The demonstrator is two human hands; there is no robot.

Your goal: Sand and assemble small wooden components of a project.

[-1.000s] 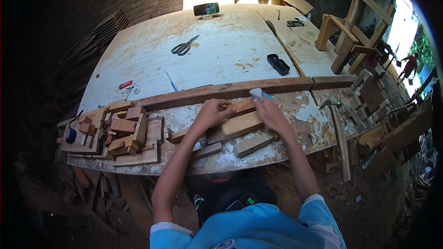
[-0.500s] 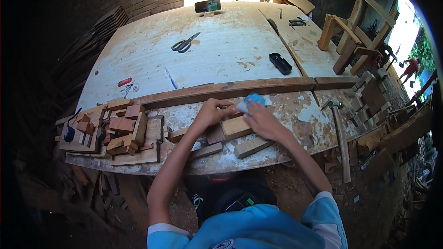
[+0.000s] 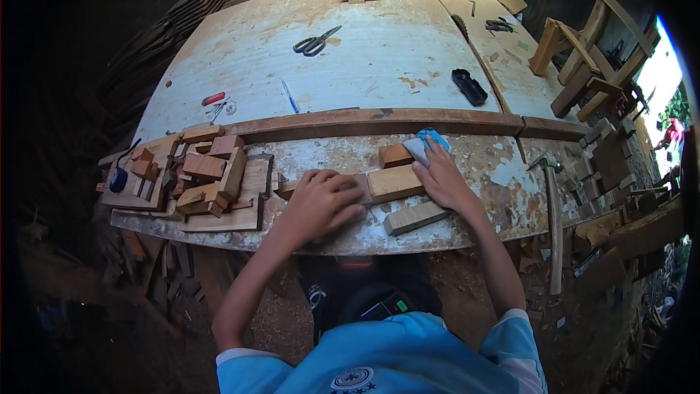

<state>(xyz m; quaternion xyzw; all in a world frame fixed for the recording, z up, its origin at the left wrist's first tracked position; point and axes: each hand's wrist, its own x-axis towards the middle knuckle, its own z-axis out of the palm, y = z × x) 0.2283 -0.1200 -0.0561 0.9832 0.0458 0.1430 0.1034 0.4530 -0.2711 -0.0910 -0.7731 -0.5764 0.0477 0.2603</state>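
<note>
My right hand (image 3: 445,179) grips a folded blue-and-white sheet (image 3: 417,150), paper or cloth, I cannot tell which. The hand is at the right end of a pale wooden block (image 3: 396,184). Behind that block sits a smaller orange-brown wood block (image 3: 394,155), next to the folded sheet. My left hand (image 3: 321,204) is open, fingers bent and apart, over a brown wood piece (image 3: 361,188) that meets the pale block's left end; whether it touches is unclear. Nearer me lies a greyish wood block (image 3: 417,217). The left hand hides part of the wood under it.
A long wooden beam (image 3: 321,125) crosses the bench behind my hands. Several offcuts (image 3: 204,166) pile up at the left, and a hammer (image 3: 554,226) lies at the right edge. Scissors (image 3: 316,42), a pen (image 3: 289,96) and a black case (image 3: 469,87) rest beyond the beam.
My left hand has moved from near the folded sheet toward me and to the left, its fingers spreading. My right hand still holds the sheet. The small orange-brown block shows more. The view has shifted.
</note>
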